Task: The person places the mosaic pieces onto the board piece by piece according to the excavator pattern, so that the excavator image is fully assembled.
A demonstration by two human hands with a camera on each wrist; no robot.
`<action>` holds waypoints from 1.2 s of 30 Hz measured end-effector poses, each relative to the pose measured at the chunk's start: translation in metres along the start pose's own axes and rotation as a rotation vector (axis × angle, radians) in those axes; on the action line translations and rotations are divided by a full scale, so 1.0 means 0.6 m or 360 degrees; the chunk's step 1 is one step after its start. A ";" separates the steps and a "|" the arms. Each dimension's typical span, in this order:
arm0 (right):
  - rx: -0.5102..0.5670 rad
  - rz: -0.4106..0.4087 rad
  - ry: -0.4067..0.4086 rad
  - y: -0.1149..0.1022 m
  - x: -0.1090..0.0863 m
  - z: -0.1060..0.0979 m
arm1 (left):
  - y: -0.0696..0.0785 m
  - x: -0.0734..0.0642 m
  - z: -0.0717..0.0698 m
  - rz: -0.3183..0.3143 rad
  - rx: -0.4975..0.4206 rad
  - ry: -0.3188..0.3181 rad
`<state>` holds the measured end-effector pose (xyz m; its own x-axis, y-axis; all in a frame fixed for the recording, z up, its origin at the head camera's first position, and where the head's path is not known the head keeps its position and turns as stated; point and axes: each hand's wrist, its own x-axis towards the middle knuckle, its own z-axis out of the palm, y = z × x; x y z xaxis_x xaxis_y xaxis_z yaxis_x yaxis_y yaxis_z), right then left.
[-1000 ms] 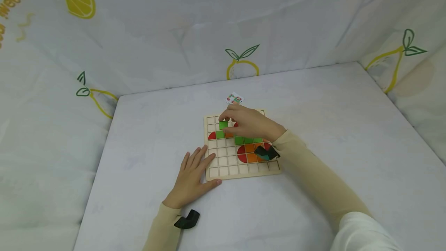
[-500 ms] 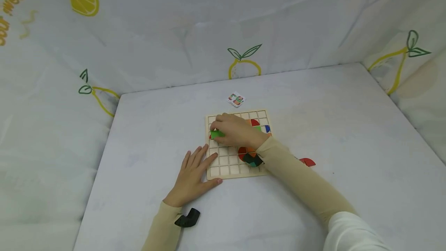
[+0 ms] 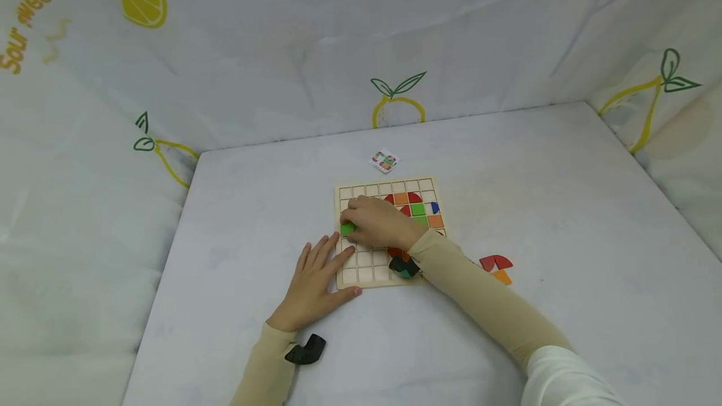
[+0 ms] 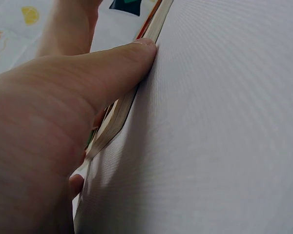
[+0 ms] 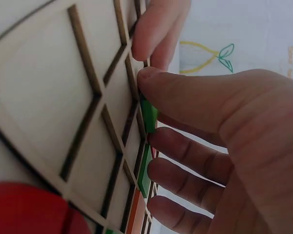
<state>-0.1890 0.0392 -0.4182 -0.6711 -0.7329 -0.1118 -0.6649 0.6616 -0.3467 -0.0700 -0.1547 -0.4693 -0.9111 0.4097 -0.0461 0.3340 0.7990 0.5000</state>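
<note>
My right hand (image 3: 379, 223) pinches a green square tile (image 3: 347, 229) between thumb and fingers at the left side of a wooden grid board (image 3: 365, 274). The right wrist view shows the tile (image 5: 148, 116) tilted against the grid, below the thumb tip. Another green tile (image 5: 145, 173) lies in the grid beside the curled fingers. Fingers spread, my left hand (image 3: 312, 290) rests at the board's near left corner. Its thumb (image 4: 132, 53) lies along the board's edge in the left wrist view. The right hand and forearm hide part of the board.
Red, orange and green pieces (image 3: 417, 209) and a blue-marked one (image 3: 434, 207) fill cells on the board's right. Loose red quarter-round pieces (image 3: 503, 261) and an orange piece (image 3: 501, 277) lie right of the forearm. Behind the board lies a small pattern card (image 3: 385, 160).
My right hand has moved left and toward me over the board, carrying the green tile to the left column. The loose pieces at right have come into view. The left hand stays put.
</note>
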 end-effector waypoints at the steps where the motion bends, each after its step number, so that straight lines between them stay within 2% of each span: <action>1: 0.0001 -0.0005 0.0003 -0.001 0.000 0.001 | -0.001 0.000 0.000 0.0002 0.0012 0.0001; 16: -0.0030 -0.0016 0.0057 -0.001 0.001 0.009 | -0.002 -0.001 -0.001 -0.0032 0.0006 -0.0038; 21: 0.0015 0.0044 0.0029 -0.003 0.001 -0.002 | -0.004 -0.002 -0.004 -0.0020 0.0029 -0.0010; 28: 0.0056 0.0083 0.0079 -0.002 -0.007 -0.025 | -0.005 0.003 -0.007 -0.0008 0.0003 0.0016; 36: -0.0009 0.0064 -0.0030 -0.002 -0.014 -0.016 | -0.002 0.004 -0.004 -0.0029 0.0015 -0.0046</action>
<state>-0.1857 0.0462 -0.4081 -0.6910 -0.7086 -0.1430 -0.6394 0.6914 -0.3363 -0.0732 -0.1559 -0.4679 -0.9097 0.4074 -0.0802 0.3197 0.8106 0.4907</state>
